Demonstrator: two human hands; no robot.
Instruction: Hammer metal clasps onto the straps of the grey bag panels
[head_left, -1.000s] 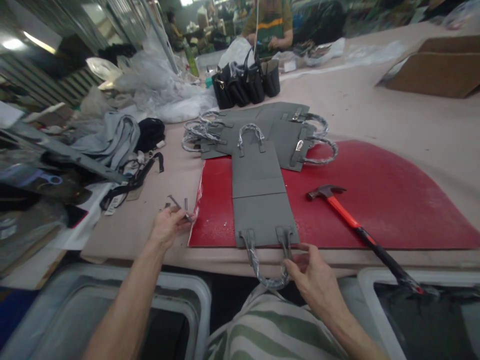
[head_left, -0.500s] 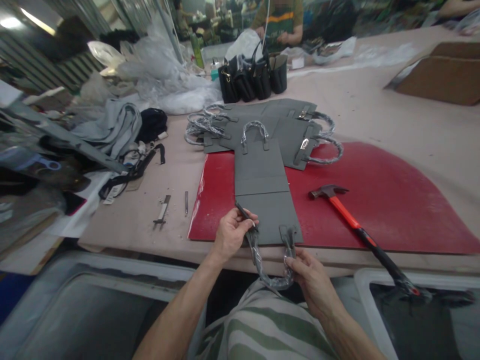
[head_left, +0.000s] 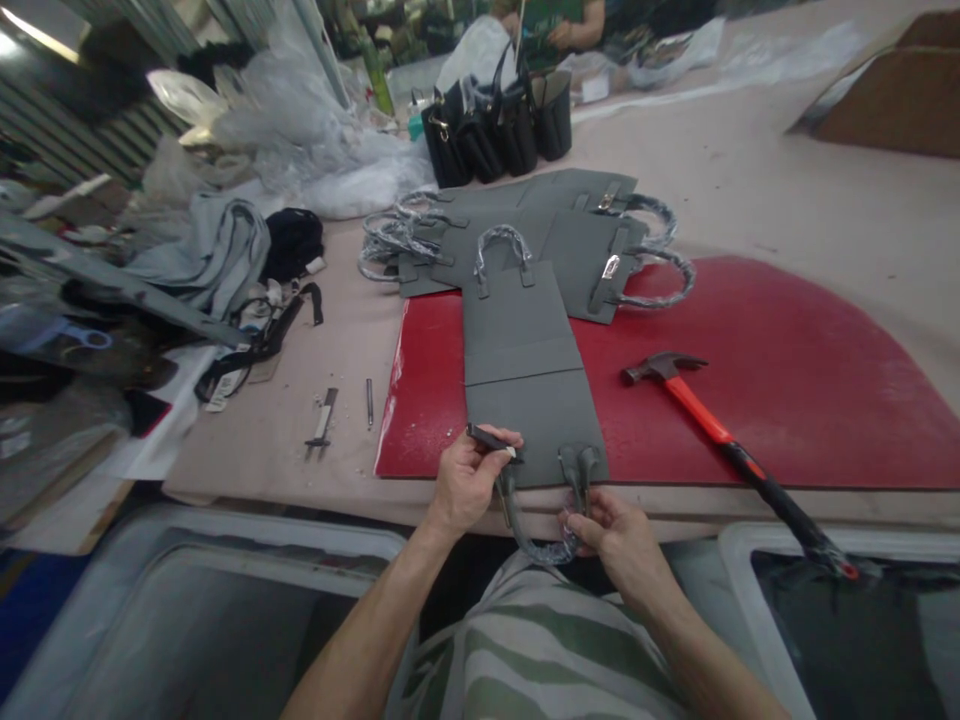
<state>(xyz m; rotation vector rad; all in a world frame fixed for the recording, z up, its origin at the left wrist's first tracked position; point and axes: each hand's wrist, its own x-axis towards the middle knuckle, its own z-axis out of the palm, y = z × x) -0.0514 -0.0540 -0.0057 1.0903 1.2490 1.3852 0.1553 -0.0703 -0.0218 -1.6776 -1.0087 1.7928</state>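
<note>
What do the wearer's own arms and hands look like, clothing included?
The left hand and right hand are ungloved, with no watch visible. Both forearms show no sleeve; a pale, green-striped garment covers the lap.

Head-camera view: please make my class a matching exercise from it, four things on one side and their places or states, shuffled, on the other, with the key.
Column one
1. Claw hammer
2. Left hand
3. Right hand
4. Black handbags

Column two
A. Fingers at the plastic-wrapped bag handle
B. Head lying on the red mat
C. Standing just beyond the gray panels
D. Gripping a slim dark tool

Right pairs: 1-B, 2-D, 3-A, 4-C.
</note>
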